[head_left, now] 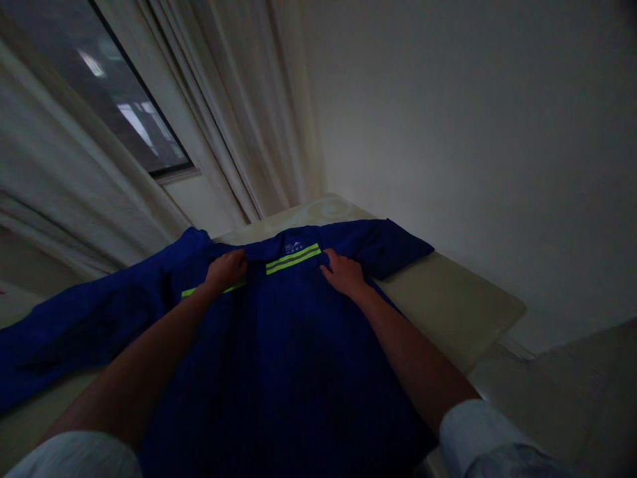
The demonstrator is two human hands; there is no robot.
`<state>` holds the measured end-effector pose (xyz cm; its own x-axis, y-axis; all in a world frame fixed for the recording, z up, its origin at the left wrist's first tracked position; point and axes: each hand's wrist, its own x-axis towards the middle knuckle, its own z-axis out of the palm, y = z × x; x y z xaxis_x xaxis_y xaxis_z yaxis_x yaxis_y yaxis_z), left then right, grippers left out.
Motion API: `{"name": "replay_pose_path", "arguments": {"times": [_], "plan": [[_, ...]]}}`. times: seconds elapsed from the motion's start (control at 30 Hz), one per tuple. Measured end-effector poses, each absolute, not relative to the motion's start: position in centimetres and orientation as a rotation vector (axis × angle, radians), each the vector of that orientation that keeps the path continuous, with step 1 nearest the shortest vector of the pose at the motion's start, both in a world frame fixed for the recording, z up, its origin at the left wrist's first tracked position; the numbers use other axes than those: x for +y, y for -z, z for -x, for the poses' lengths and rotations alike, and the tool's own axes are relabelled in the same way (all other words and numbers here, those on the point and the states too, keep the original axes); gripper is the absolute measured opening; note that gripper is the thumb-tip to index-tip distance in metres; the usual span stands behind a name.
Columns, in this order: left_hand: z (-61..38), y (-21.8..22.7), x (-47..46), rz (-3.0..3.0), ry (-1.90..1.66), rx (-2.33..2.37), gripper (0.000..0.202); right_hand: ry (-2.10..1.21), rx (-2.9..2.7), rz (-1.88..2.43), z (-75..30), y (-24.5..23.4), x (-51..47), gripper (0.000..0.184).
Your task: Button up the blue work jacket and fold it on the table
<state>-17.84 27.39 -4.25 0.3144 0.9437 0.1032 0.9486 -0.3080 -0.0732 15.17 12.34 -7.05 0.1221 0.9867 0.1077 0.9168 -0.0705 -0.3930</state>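
Note:
A dark blue work jacket [298, 332] lies spread out in front of me. A yellow-green reflective strip [293, 259] crosses its chest on the right, below a small white print [293, 247]. My left hand [227, 269] is closed on the cloth near the upper edge, partly covering a second strip [189, 292]. Beside the right end of the first strip, my right hand [344, 272] pinches the jacket between thumb and curled fingers. One sleeve [99, 312] stretches out to the left; the shorter-looking sleeve [393, 245] on the right points toward the wall.
Under the jacket is a pale table [448, 305] with a rounded corner at the right. Long light curtains [239, 99] hang behind it, around a dark window [134, 93]. A plain wall [448, 133] rises along the far right side. The room is dim.

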Motion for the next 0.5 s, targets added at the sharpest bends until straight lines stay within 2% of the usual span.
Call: {"name": "replay_pose_path", "arguments": {"times": [0.07,0.1,0.23,0.33,0.4,0.5], "plan": [[17.9,5.2,28.1,2.490,-0.134,-1.816,0.041,-0.254,-1.865,2.039,-14.9,7.1,12.3,0.046],[17.9,5.5,28.6,2.498,-0.100,-1.799,0.046,-0.250,-1.872,2.035,-14.8,7.1,12.3,0.046],[17.5,6.1,31.8,2.570,0.413,-1.623,0.092,-0.238,-1.876,2.030,-14.7,7.1,12.2,0.044],[17.4,6.1,33.4,2.582,0.565,-1.665,0.105,-0.241,-1.872,2.017,-14.7,7.1,12.2,0.043],[17.3,6.0,33.9,2.530,0.494,-1.796,0.099,-0.244,-1.875,2.003,-14.6,7.2,12.2,0.044],[17.0,5.9,34.4,2.408,0.447,-2.136,0.068,-0.242,-1.881,1.991,-14.5,7.6,12.4,0.044]]}}
